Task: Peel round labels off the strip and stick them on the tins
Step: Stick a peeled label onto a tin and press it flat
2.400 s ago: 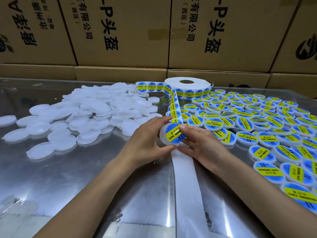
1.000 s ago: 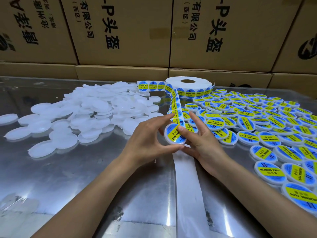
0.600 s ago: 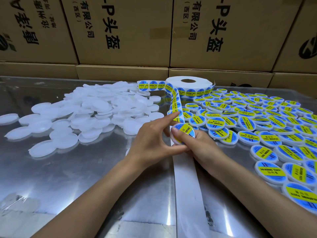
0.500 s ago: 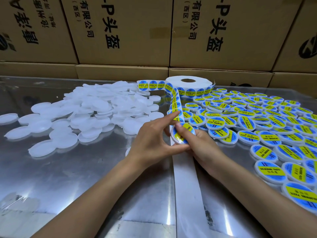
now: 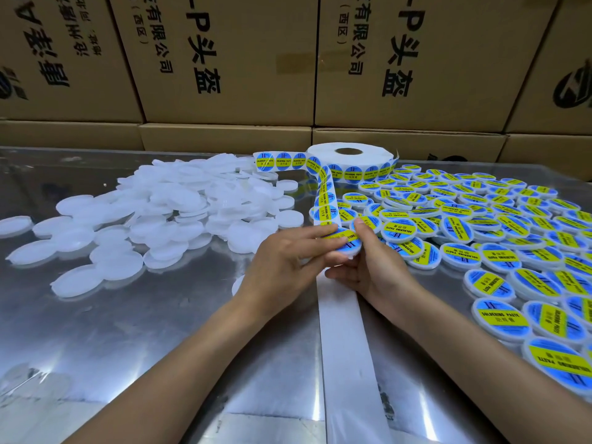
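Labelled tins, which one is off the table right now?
The labelled tin held between both hands, left hand and right hand; the others lie on the table.

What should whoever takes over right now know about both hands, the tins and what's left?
Left hand and right hand both grip one labelled tin over the bare backing strip.
Label roll sits at the back, its label strip running toward the hands.
Done: labelled tins spread on the right.
Left: white unlabelled tins piled on the left.
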